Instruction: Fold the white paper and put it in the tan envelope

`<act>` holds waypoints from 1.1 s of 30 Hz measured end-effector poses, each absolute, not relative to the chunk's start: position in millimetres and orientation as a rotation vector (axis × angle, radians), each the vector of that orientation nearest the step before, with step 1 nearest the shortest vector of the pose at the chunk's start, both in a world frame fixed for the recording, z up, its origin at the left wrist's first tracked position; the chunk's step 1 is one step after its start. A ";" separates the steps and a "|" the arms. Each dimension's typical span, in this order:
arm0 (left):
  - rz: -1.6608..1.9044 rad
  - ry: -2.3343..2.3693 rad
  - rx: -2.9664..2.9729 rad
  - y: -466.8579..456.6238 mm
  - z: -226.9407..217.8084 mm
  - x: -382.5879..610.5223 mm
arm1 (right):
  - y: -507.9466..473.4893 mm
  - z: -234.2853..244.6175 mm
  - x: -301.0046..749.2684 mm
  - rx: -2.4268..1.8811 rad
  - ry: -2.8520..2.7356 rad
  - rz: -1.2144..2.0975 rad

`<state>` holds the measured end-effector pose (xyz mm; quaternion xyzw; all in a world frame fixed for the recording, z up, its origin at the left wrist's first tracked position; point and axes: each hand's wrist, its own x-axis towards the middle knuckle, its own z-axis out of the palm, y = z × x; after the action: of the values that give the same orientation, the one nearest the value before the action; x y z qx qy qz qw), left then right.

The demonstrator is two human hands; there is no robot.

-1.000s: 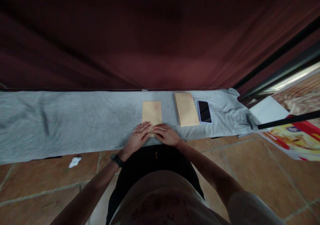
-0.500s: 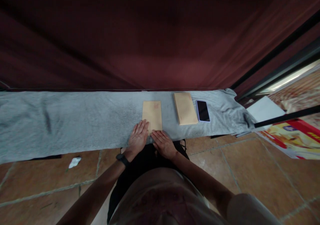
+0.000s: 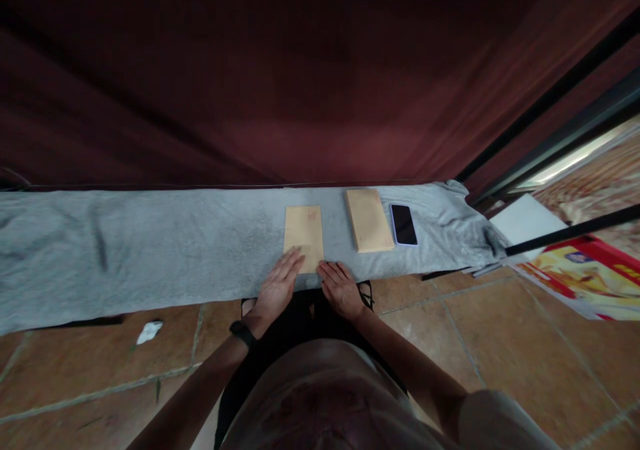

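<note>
A tan envelope (image 3: 303, 235) lies flat on a long grey cloth (image 3: 150, 250). My left hand (image 3: 277, 287) lies open and flat, its fingertips on the envelope's near left corner. My right hand (image 3: 340, 287) rests open on the cloth just right of the envelope's near edge, fingers stretched out. A black watch sits on my left wrist. A stack of tan envelopes (image 3: 369, 220) lies to the right, with a black phone (image 3: 403, 224) beside it.
A dark red curtain (image 3: 280, 83) hangs behind the cloth. Terracotta floor tiles (image 3: 500, 330) surround me. A white scrap (image 3: 149, 332) lies on the floor at left. A white sheet (image 3: 527, 223), a black bar (image 3: 570, 235) and a colourful printed package (image 3: 595, 277) are at right.
Both hands have slid back toward me off the envelope's near end and parted; the right hand has moved to the right of the envelope. The camera view shifted slightly.
</note>
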<state>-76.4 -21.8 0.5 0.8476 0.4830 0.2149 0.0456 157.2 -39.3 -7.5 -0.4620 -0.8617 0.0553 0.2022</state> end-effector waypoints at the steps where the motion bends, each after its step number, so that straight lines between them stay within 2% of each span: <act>1: 0.618 1.387 2.633 -25.0 0.3 -71.0 | -39.3 -7.4 156.3 -1.298 -2.402 0.149; 6: 0.506 1.340 2.699 -40.7 -6.8 -51.7 | -40.4 -7.2 154.6 -1.308 -2.397 0.126; 19: 0.502 1.511 2.568 -53.4 -0.4 -70.0 | -53.8 -11.0 133.3 -1.233 -2.400 0.157; 26: 0.572 1.639 2.493 -54.9 -0.7 -83.5 | -48.0 -2.8 122.1 -1.314 -2.356 0.163; 33: 0.761 1.846 2.166 -30.5 9.7 -67.4 | -47.3 -5.4 112.7 -1.354 -2.321 0.170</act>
<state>-67.4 -30.5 9.7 0.7317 0.6237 0.2571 0.0979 112.7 -47.3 -5.4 -0.4904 -0.8403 0.0617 0.2226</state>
